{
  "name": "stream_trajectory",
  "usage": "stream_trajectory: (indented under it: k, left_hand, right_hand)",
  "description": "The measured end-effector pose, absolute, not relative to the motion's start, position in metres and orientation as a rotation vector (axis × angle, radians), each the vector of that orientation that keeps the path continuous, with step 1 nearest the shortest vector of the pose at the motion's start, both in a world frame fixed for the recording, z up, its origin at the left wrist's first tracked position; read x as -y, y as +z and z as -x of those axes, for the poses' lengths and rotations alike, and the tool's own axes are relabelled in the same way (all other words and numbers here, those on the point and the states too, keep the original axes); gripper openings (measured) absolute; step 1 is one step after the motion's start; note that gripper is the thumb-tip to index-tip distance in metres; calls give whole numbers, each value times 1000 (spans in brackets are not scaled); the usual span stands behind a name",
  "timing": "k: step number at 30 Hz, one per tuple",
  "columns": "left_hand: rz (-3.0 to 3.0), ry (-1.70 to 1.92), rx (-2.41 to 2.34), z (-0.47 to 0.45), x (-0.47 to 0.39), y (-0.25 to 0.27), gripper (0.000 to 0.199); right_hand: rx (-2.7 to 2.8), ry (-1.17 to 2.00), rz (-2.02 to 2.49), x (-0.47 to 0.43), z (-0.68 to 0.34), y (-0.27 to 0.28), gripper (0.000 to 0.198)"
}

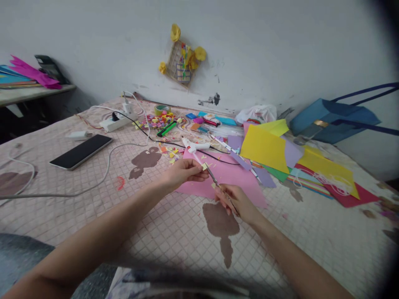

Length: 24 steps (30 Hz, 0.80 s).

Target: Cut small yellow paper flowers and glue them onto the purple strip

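Observation:
My left hand (190, 170) pinches a small pale-yellow piece of paper (205, 166) between thumb and fingertips, above a pink sheet (243, 182). In my right hand (235, 199) is a slim silver metal tool (213, 175) that looks like tweezers. It slants up to the left, and its tip meets or lies very close to the yellow piece; contact is hard to make out. Just beyond my left hand, a white hot glue gun (196, 145) lies on its side at the sheet's upper edge. Small yellow scraps are scattered on the sheet.
A phone (81, 152), white cables and a power strip (118, 121) lie left. Behind are paper cut-outs (158, 121), a green cutter (167, 128) and tape (162, 109). Coloured sheets (264, 148) and a blue bag (335, 120) occupy the right. A wall stands behind the table.

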<state>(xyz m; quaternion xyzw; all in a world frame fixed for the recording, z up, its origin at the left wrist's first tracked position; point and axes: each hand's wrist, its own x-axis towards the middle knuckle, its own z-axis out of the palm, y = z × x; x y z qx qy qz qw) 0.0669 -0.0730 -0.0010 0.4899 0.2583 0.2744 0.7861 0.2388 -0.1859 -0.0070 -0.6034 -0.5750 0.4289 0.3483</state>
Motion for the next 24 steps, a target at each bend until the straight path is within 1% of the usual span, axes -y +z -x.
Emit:
stream_trajectory:
  k: [24]
  left_hand:
    - [-1055, 570, -585, -69, 76, 2, 10]
  right_hand:
    - [1447, 1197, 1598, 185, -239, -11, 36]
